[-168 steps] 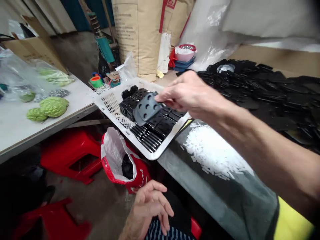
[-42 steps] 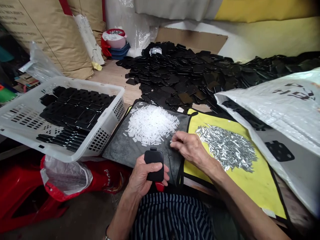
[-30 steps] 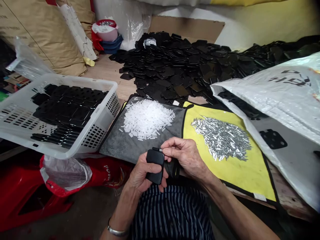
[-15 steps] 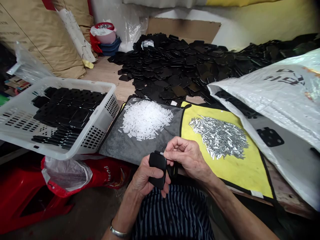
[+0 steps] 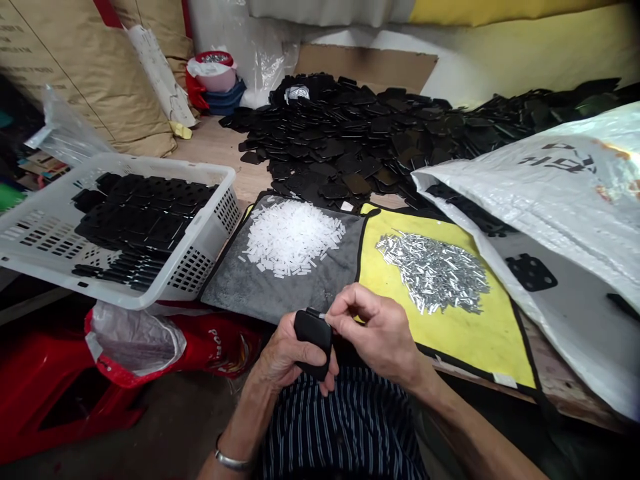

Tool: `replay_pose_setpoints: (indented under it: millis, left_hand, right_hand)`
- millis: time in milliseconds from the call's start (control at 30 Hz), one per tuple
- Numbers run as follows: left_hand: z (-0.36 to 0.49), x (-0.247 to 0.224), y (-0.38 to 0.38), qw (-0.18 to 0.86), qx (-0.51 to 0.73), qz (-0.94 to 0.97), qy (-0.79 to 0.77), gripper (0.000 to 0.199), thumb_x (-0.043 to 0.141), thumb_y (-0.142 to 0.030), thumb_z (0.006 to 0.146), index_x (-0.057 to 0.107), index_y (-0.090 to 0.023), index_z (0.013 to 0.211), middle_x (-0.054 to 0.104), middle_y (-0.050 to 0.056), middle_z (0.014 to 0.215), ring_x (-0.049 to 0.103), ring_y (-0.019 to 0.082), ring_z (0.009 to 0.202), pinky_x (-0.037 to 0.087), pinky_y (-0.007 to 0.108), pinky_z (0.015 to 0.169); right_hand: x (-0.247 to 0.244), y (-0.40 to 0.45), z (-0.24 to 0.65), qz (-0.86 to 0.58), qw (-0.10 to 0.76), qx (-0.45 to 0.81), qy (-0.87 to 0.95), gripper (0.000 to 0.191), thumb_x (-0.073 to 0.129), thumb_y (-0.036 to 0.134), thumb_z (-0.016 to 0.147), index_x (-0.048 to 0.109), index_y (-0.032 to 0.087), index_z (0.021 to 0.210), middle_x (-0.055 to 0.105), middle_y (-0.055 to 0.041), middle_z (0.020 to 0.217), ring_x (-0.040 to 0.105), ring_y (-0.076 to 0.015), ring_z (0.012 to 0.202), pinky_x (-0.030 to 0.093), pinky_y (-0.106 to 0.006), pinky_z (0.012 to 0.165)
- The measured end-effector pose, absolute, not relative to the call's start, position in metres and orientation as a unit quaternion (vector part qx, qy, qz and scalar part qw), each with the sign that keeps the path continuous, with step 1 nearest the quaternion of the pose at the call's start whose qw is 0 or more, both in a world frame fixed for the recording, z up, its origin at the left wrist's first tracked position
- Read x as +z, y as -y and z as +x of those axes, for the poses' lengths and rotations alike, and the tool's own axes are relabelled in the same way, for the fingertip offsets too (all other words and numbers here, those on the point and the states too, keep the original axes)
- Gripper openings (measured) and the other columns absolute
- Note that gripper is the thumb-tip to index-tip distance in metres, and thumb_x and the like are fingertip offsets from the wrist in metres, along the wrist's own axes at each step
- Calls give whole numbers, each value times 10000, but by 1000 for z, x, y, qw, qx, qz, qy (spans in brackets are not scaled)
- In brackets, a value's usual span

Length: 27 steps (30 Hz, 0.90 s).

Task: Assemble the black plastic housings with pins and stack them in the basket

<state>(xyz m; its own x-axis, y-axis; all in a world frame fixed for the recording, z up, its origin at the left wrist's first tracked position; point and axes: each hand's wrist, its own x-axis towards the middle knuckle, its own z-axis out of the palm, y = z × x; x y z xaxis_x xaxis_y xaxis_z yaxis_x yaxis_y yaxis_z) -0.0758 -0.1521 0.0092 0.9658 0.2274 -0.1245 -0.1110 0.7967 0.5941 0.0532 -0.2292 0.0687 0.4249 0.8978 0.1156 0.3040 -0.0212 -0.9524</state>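
The left hand (image 5: 287, 357) grips a black plate (image 5: 313, 340), its thumb across the face, just in front of the gray cloth (image 5: 240, 293), while the right hand (image 5: 383, 337) pinches a small pale piece (image 5: 323, 317) between thumb and forefinger by the plate's upper right corner; on the counter (image 5: 213, 147), white pieces (image 5: 293, 235) lie heaped on the gray cloth, silvery pins (image 5: 443, 270) on the yellow cloth (image 5: 450, 339) beside it

A wood-grain surface (image 5: 227, 148) is stretching back toward a brown cardboard panel (image 5: 365, 65), with gray-and-yellow sheeting (image 5: 330, 11) hanging above. At lower left, a red plastic stool (image 5: 33, 373) is standing over shadowed gray floor (image 5: 193, 417).
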Motion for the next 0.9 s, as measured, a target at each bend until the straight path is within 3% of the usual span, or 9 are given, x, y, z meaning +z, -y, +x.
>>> replay_pose_setpoints:
  millis: [100, 200, 333, 467, 633, 733, 900]
  left_hand:
    - [-76, 14, 153, 915, 94, 365, -143, 180, 687, -86, 634, 594, -60, 786, 661, 87, 589, 621, 191, 463, 516, 243, 393]
    - [-72, 14, 162, 912, 69, 370, -161, 236, 700, -66, 621, 574, -75, 820, 661, 74, 584, 618, 184, 459, 508, 231, 381]
    - [-62, 8, 169, 937, 103, 295, -157, 260, 671, -97, 631, 566, -80, 868, 678, 101, 619, 620, 205, 438, 496, 245, 332]
    - [-57, 8, 160, 949, 117, 257, -140, 137, 635, -120, 654, 588, -50, 762, 668, 123, 595, 608, 202, 409, 488, 247, 307]
    - [-60, 8, 149, 952, 133, 251, -118, 98, 621, -119, 680, 563, -66, 738, 671, 115, 604, 618, 204, 421, 494, 244, 313]
    - [-62, 3, 149, 960, 108, 242, -94, 149, 606, -114, 693, 559, -57, 822, 675, 124, 619, 625, 215, 429, 502, 257, 319]
    - [-61, -2, 149, 971, 78, 210, -84, 277, 613, -99, 679, 550, -56, 946, 674, 117, 620, 630, 228, 435, 509, 275, 323]
  right_hand:
    - [59, 232, 49, -614, 474, 69, 628, 169, 437, 81, 799, 531, 148, 675, 560, -29, 624, 511, -110, 569, 417, -229, 534]
    - [43, 234, 48, -597, 484, 18, 639, 200, 412, 86, 824, 547, 153, 692, 571, -34, 631, 527, -118, 589, 431, -242, 560]
    - [31, 239, 55, -678, 579, 196, 408, 103, 539, 163, 807, 532, 163, 705, 591, -16, 630, 540, -100, 531, 441, -210, 499]
    - [35, 235, 67, -672, 622, 329, 230, 180, 662, 281, 728, 534, 156, 755, 511, 35, 490, 441, -70, 391, 364, -175, 376]
    - [45, 220, 77, -637, 611, 399, 248, 196, 693, 263, 681, 582, 140, 785, 543, 21, 540, 503, -80, 473, 398, -173, 440]
    - [48, 218, 76, -613, 602, 435, 271, 162, 689, 232, 680, 615, 132, 783, 591, -2, 613, 538, -85, 538, 436, -184, 511]
    - [52, 218, 77, -593, 569, 501, 273, 99, 665, 200, 676, 626, 128, 732, 563, 13, 523, 497, -77, 465, 403, -181, 462]
